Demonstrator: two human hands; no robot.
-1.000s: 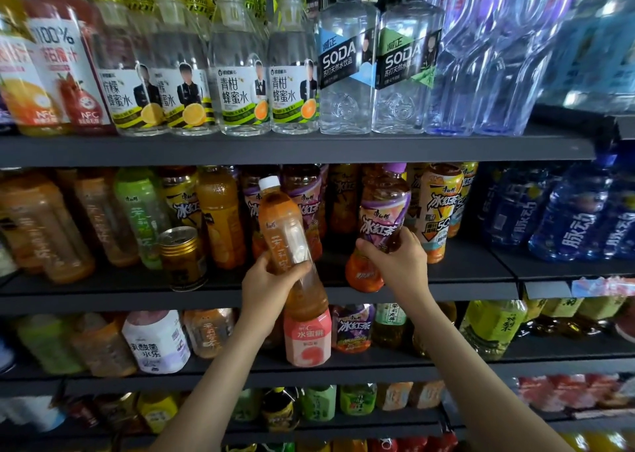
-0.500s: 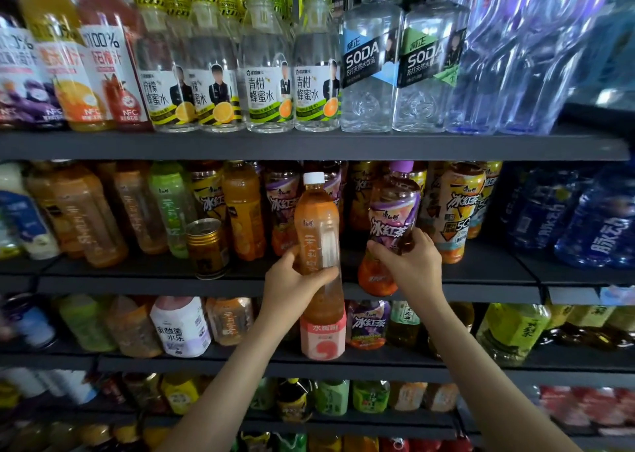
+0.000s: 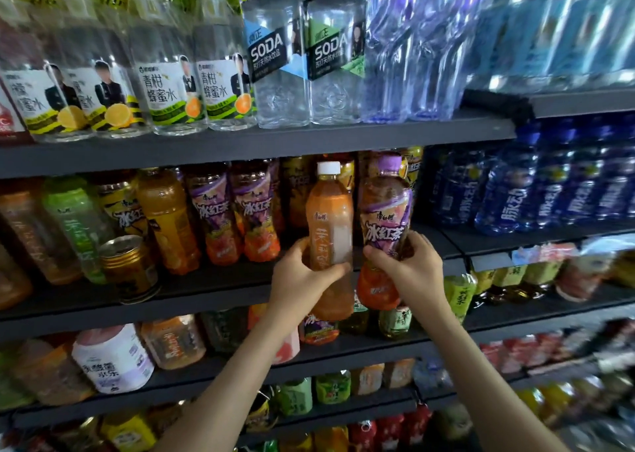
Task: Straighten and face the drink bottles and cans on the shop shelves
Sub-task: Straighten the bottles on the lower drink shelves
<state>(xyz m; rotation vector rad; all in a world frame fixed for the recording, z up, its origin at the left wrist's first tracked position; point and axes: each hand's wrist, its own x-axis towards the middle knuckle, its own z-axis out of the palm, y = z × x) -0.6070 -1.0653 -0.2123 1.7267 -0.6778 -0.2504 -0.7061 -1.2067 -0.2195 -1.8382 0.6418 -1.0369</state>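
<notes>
Right of the gold can [image 3: 129,266] on the middle shelf [image 3: 206,288], the left hand [image 3: 302,280] holds the white-capped orange bottle [image 3: 330,218], fingers [image 3: 331,271] wrapped round its lower body. Further right of the can, the right hand [image 3: 409,273] grips the purple-capped tea bottle [image 3: 385,211] the same way. Both bottles are upright, long axes vertical, side by side, bases forward of the shelf lip. Seating them probably means moving straight back from the fingers.

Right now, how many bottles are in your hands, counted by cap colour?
white-cap bottle, held in the left hand: 1
purple-cap bottle, held in the right hand: 1
Total: 2
</notes>
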